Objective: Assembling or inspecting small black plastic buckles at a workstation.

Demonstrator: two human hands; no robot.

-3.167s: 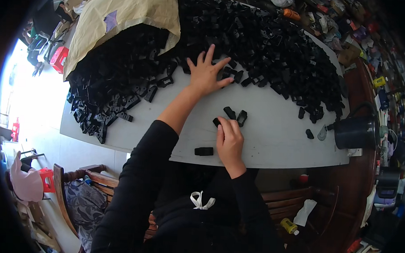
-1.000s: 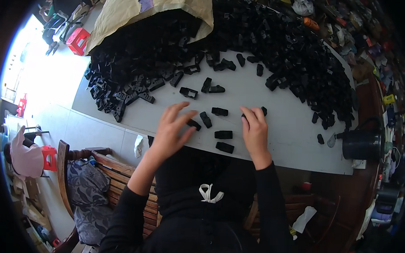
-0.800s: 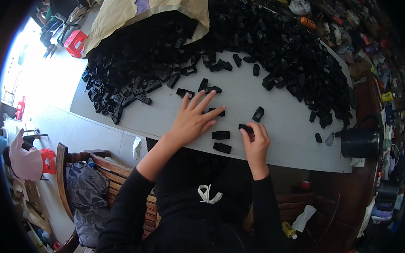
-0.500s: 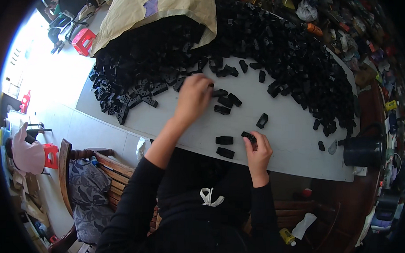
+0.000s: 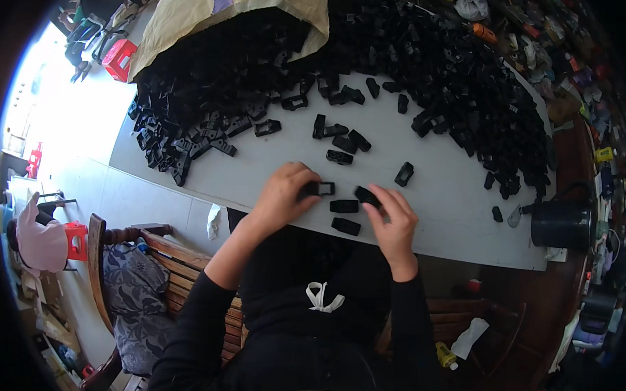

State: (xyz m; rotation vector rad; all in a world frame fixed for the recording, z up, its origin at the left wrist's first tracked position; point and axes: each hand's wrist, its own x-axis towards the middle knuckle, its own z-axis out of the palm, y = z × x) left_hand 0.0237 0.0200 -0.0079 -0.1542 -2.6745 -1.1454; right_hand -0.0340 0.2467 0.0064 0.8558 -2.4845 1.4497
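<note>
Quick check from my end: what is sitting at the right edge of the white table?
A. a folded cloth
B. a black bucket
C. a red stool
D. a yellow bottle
B. A black bucket stands at the right edge of the white table, beyond the pile of black plastic parts; the left hand and right hand each hold one black part near the front edge.

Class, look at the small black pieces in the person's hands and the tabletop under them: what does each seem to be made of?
Small black pieces: probably moulded plastic, matt, with identical blocky shapes. Pale grey tabletop: smooth and flat, perhaps laminate or painted board; the look leaves it open.
</note>
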